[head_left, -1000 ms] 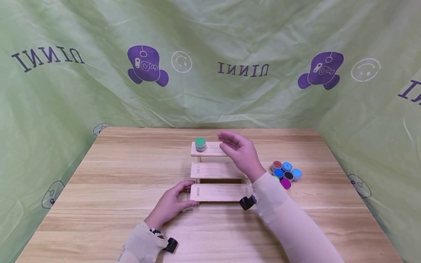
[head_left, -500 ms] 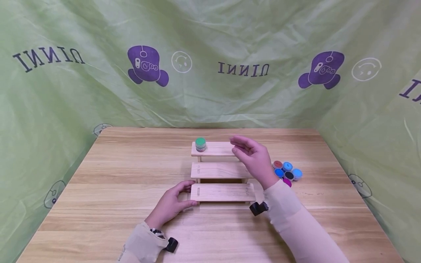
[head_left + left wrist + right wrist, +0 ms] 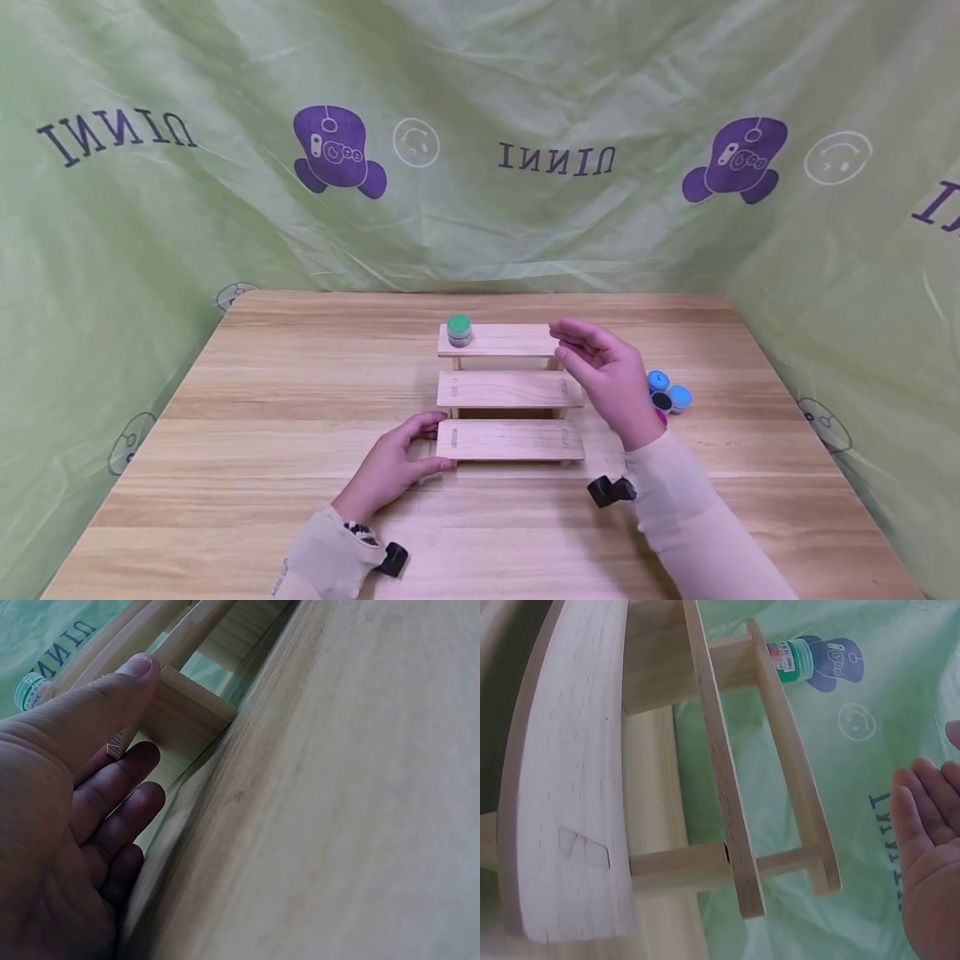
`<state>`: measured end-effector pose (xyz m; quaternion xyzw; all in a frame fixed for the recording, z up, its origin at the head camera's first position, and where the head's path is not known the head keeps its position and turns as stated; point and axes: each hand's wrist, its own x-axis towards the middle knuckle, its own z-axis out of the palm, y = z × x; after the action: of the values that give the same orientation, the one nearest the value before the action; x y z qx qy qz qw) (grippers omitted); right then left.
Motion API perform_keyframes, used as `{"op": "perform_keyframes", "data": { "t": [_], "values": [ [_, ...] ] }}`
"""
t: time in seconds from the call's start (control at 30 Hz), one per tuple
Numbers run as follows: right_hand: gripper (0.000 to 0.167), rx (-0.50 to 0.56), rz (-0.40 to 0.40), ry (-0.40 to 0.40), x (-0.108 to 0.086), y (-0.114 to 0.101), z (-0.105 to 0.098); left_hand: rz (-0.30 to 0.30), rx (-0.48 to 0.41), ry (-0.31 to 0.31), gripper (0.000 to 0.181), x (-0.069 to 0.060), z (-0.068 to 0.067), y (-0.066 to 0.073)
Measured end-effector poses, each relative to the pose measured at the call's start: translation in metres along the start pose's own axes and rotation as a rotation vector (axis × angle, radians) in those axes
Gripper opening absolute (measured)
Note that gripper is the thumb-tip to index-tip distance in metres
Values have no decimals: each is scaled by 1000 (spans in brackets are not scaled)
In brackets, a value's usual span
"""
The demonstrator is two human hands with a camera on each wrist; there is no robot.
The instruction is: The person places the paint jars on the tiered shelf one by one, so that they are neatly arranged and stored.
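A three-tier wooden stand (image 3: pixel 510 388) stands mid-table, stepping up toward the back. On the left end of its top step sits a small jar with a green lid (image 3: pixel 459 331), also seen in the right wrist view as a green jar (image 3: pixel 787 660). My left hand (image 3: pixel 390 467) holds the left end of the lowest step, its thumb (image 3: pixel 124 682) at the front corner and a finger behind. Beside the right end of the top step hovers my right hand (image 3: pixel 611 379), fingers loosely bent, nothing in its palm (image 3: pixel 934 862).
Right of the stand, a cluster of small jars is partly covered by my right arm: a blue-lidded jar (image 3: pixel 658 381), a light blue one (image 3: pixel 680 398), a black one (image 3: pixel 662 403) and a magenta sliver. A green printed curtain (image 3: pixel 465 225) borders the wooden table (image 3: pixel 300 350).
My right hand has drifted right and slightly toward me, away from the green-lidded jar. Its arm now hides the brown and darker blue jars. The left hand stays on the stand.
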<state>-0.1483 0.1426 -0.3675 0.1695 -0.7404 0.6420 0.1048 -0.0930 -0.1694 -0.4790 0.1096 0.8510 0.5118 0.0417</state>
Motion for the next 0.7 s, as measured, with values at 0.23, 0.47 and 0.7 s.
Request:
{"op": "perform_keyframes", "data": {
  "t": [0.23,0.47,0.7],
  "values": [
    [35,-20,0,27,-11,0,-12,1,4,-16,65,2,1,1],
    [33,-11,5,61,-20,3,-21,-12,-3,-17,67,1,0,2],
    [31,-4,18,94,-23,10,-28,-30,-5,-20,68,0,-1,4]
  ]
}}
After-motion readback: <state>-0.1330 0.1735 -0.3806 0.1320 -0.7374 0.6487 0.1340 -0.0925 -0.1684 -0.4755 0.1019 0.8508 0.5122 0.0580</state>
